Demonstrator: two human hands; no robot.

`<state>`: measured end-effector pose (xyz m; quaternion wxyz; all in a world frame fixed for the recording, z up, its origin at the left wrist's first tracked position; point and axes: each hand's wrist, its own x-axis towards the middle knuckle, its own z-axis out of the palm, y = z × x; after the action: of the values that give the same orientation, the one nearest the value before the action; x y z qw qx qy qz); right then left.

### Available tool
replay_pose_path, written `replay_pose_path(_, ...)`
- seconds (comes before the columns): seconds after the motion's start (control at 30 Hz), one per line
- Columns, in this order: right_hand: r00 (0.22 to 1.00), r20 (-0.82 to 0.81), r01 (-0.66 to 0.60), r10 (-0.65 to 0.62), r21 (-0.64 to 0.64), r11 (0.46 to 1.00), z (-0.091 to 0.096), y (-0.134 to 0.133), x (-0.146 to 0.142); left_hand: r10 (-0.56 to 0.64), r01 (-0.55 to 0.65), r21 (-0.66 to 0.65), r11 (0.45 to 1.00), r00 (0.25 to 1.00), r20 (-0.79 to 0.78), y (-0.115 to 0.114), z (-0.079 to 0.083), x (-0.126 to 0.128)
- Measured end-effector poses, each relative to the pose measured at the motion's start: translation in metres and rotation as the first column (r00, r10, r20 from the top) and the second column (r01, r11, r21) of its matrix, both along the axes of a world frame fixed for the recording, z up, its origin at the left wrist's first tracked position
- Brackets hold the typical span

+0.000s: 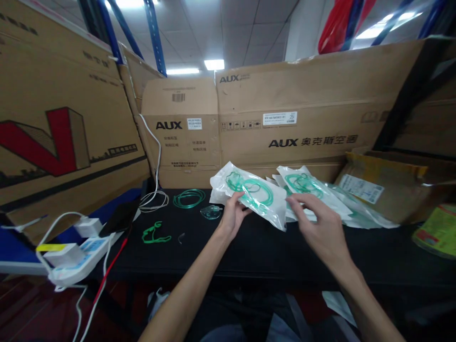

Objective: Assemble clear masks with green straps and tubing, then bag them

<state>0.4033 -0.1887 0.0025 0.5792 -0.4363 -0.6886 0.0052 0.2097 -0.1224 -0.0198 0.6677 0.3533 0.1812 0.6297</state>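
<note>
A clear-fronted, white-backed packet with green tubing [263, 190] is raised above the black table. My left hand [233, 216] grips its lower left edge, thumb on the front and fingers behind. At the packet's right edge is my right hand [318, 225], thumb and forefinger closed on the corner. Behind that hand lie several similar packets [331, 202], partly covered by it. To the left on the table are a coil of green tubing [188, 198], a small clear mask [211, 212], a green strap [156, 233] and a small clear piece [181, 238].
Tall cardboard boxes [249, 99] wall off the back and left. An open carton [384, 185] stands at the right, with a yellow-green packet [436, 232] before it. A power strip [81, 259] with plugs and cables and a dark phone [121, 216] occupy the left end.
</note>
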Motion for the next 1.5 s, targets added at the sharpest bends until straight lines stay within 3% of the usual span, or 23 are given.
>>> replay_pose_path(0.03, 0.969, -0.247, 0.003, -0.028, -0.103, 0.995, -0.005, 0.003, 0.006, 0.01, -0.01, 0.013, 1.0, 1.0, -0.009, 0.005, 0.003, -0.003)
replay_pose_path(0.07, 0.89, -0.453, -0.05, -0.044, -0.192, 0.98, -0.01, 0.006, 0.01, 0.017, -0.017, 0.027, 0.999, 1.0, -0.018, 0.009, 0.005, -0.005)
replay_pose_path(0.1, 0.84, -0.541, -0.107, -0.041, -0.239, 0.965, -0.017, 0.011, 0.012, 0.022, -0.021, 0.04, 0.999, 0.999, -0.027, 0.014, 0.008, -0.006)
replay_pose_path(0.3, 0.692, -0.718, -0.422, 0.067, -0.329, 0.845, -0.056, 0.032, -0.012, 0.029, -0.027, 0.053, 0.998, 0.999, -0.034, 0.029, 0.009, -0.001)
replay_pose_path(0.47, 0.555, -0.832, -0.5, -0.001, -0.334, 0.799, -0.072, 0.036, -0.022, 0.085, -0.085, 0.0, 0.996, 0.996, 0.015, 0.037, -0.001, 0.002)
replay_pose_path(0.6, 0.49, -0.871, -0.524, -0.029, -0.321, 0.789, -0.077, 0.035, -0.023, 0.142, -0.141, -0.024, 0.99, 0.988, 0.056, 0.043, -0.006, -0.001)
replay_pose_path(1.0, 0.495, -0.869, -0.509, 0.024, -0.267, 0.818, -0.076, 0.024, -0.03, 0.202, -0.198, -0.057, 0.978, 0.976, 0.078, 0.043, -0.01, -0.002)
replay_pose_path(1.23, 0.497, -0.86, -0.587, 0.116, -0.235, 0.775, -0.07, 0.007, -0.035, 0.208, -0.202, -0.072, 0.977, 0.974, 0.085, 0.042, -0.012, -0.003)
replay_pose_path(1.5, 0.531, -0.837, -0.581, 0.136, -0.243, 0.777, -0.073, 0.007, -0.034, 0.204, -0.197, -0.09, 0.976, 0.976, 0.076, 0.046, -0.014, -0.005)
